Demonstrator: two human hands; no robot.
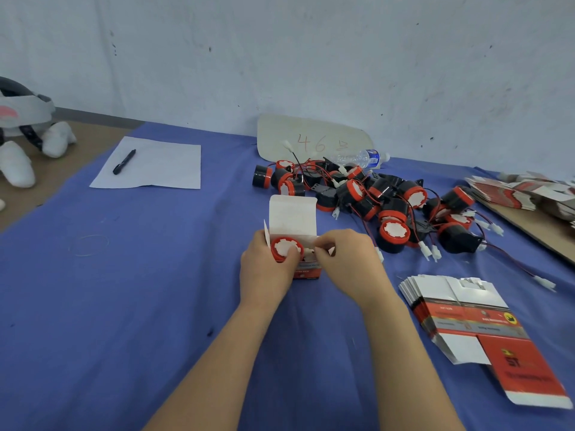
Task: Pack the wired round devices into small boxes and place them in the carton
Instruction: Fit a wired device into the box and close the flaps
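Note:
A small red and white box [306, 270] stands on the blue cloth with its white lid flap [292, 217] raised. A round device with a red rim and white face [285, 247] sits in the box's open top. My left hand [267, 270] grips the box from the left, thumb pressing on the device. My right hand [345, 262] pinches something small and white at the box's right edge; what it is I cannot tell. A pile of several black and red wired round devices [382, 200] lies behind. No carton is in view.
A stack of flat unfolded boxes [466, 318] lies at the right, more flat boxes [529, 191] on cardboard at the far right. A water bottle [362, 157] and a card marked 46 [311, 140] stand by the wall. Paper with a pen [124, 161] lies left.

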